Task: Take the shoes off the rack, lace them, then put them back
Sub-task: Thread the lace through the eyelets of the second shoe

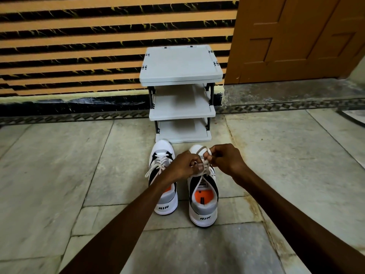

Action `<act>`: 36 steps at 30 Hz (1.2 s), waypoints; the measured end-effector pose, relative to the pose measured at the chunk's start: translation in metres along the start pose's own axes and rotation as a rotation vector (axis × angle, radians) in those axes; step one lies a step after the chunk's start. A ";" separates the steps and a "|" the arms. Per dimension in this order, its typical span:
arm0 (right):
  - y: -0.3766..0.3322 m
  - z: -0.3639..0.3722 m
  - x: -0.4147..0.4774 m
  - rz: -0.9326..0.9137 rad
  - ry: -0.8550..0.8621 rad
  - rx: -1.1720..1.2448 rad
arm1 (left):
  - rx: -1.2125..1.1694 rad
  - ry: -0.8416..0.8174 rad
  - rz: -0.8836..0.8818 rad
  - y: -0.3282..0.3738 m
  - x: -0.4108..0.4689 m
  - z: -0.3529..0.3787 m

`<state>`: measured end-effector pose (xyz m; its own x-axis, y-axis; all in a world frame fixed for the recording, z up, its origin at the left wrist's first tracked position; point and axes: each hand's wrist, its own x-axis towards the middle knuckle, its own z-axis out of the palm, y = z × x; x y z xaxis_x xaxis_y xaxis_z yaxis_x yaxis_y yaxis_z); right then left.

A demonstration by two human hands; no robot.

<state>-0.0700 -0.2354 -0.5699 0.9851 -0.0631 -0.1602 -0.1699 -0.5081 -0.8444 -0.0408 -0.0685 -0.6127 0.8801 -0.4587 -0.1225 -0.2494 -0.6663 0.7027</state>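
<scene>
Two white sneakers with black panels and orange insoles stand side by side on the floor, heels toward me. The left shoe (pixel 165 202) has loose white laces trailing off its left side. Over the right shoe (pixel 203 206) both my hands pinch its white lace (pixel 204 150), which arches in a loop above the toe. My left hand (pixel 182 168) grips one strand and partly covers the left shoe. My right hand (pixel 227 159) holds the other strand. The grey three-tier shoe rack (pixel 180 64) stands just beyond the shoes with bare shelves.
The rack is against an orange and black striped wall (pixel 79 46). A brown wooden door (pixel 296 36) is at the right. Grey stone floor tiles (pixel 59 165) spread to both sides of the shoes.
</scene>
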 end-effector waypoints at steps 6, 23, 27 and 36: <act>0.004 -0.004 0.000 0.019 0.022 -0.011 | -0.116 0.034 -0.079 0.022 -0.010 -0.026; 0.031 -0.003 0.009 0.190 0.223 0.021 | 0.770 -0.038 -0.544 0.033 -0.046 -0.056; 0.049 -0.007 0.007 0.329 0.234 -0.006 | 0.927 -0.074 -0.633 0.014 -0.051 -0.055; 0.035 0.009 0.003 0.053 0.064 -0.403 | 0.703 0.041 -0.147 0.034 -0.020 -0.013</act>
<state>-0.0735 -0.2459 -0.6045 0.9772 -0.1453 -0.1549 -0.2084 -0.7979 -0.5657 -0.0618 -0.0747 -0.5772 0.9357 -0.3215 -0.1454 -0.3158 -0.9468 0.0619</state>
